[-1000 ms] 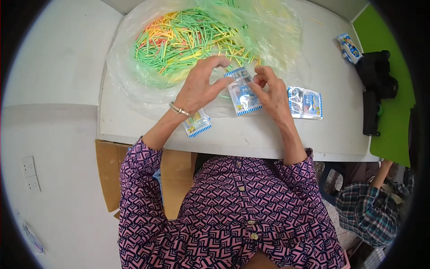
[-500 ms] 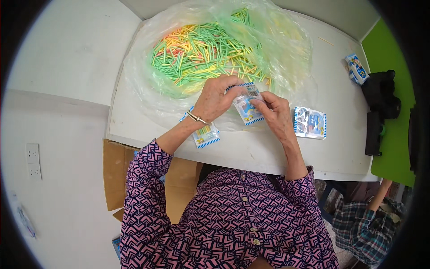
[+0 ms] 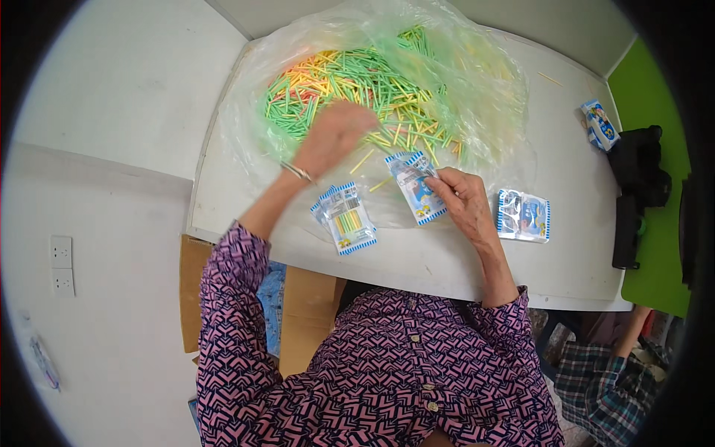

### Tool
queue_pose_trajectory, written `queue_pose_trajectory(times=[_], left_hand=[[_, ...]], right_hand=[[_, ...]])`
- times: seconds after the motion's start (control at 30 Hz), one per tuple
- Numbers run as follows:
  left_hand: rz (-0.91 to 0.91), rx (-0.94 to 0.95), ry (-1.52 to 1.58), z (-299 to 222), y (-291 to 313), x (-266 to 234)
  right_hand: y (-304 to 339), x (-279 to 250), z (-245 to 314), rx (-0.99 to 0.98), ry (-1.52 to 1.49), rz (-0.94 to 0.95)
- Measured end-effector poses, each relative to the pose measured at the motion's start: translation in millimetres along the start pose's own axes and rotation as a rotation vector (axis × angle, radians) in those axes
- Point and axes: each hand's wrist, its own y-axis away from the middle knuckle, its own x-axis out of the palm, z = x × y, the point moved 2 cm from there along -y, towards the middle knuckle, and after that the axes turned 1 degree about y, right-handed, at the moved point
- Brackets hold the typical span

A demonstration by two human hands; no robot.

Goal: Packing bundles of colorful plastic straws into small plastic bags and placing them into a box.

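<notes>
My right hand [image 3: 463,195] pinches a small blue-and-white plastic packet [image 3: 421,195] by its right side, thumb on the front. The packet's top looks parted. My left hand [image 3: 339,134] hangs over the heap of thin coloured sticks [image 3: 357,82], its fingers smeared by motion. Green, yellow and red sticks fill a large clear plastic bag [image 3: 491,112] that lies spread on the table. Below my left wrist lie packets of the same kind, and the top one [image 3: 347,223] shows coloured sticks through its window. A few loose sticks [image 3: 363,162] lie near the held packet.
A stack of flat packets [image 3: 523,216] lies right of my right hand on the white table [image 3: 573,261]. Farther right are another packet [image 3: 599,125] and black equipment [image 3: 639,167] by a green panel. A cardboard box [image 3: 307,313] stands below the front edge. Another person's plaid sleeve [image 3: 599,384] shows lower right.
My left hand has let go of the packet and moved left and away over the sticks. The right hand keeps hold of the packet. The whole view has shifted slightly.
</notes>
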Motion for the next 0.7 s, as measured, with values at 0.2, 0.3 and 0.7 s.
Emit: queue_pose_trajectory(times=[0.2,0.3,0.7], left_hand=[[0.106,0.144,-0.95,84.6,-20.5,-37.9],[0.15,0.257,-0.977,91.3,-32.5,-31.2],[0.191,0.187,-0.946,90.6,-44.3,-18.8]], right_hand=[[-3.0,3.7,-9.0,0.04,-0.023,0.029],[-3.2,5.0,-15.0,0.052,-0.013,0.022],[-5.7,3.9,-15.5,0.031,0.084,0.046]])
